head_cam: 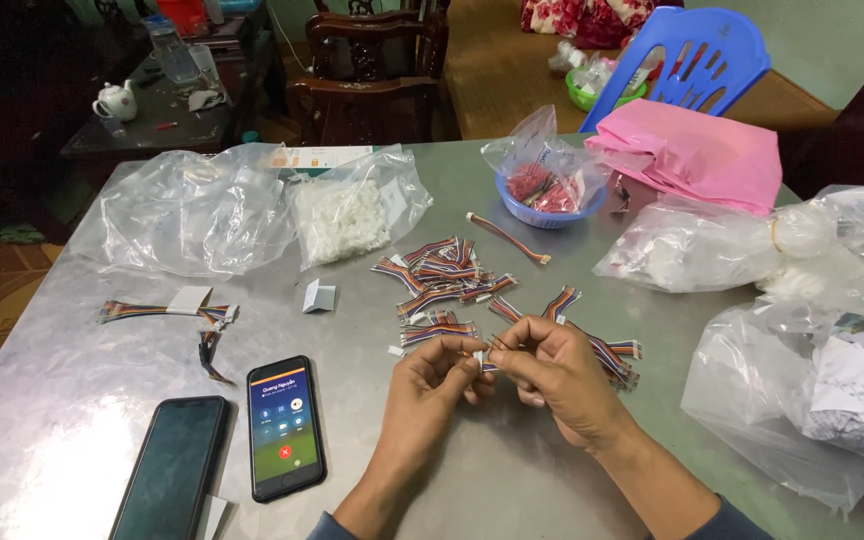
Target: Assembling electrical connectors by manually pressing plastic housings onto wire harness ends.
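Observation:
My left hand and my right hand meet fingertip to fingertip over the grey metal table, both pinching one short multicoloured ribbon cable with a white connector. Just beyond my fingers lies a loose pile of the same striped cables. More of them lie under and to the right of my right hand. A bundled set of cables with a paper band rests at the left.
Two phones lie near the front left, one dark, one with a lit screen. Clear plastic bags sit at back left and along the right. A blue bowl, a pink bag, chairs behind.

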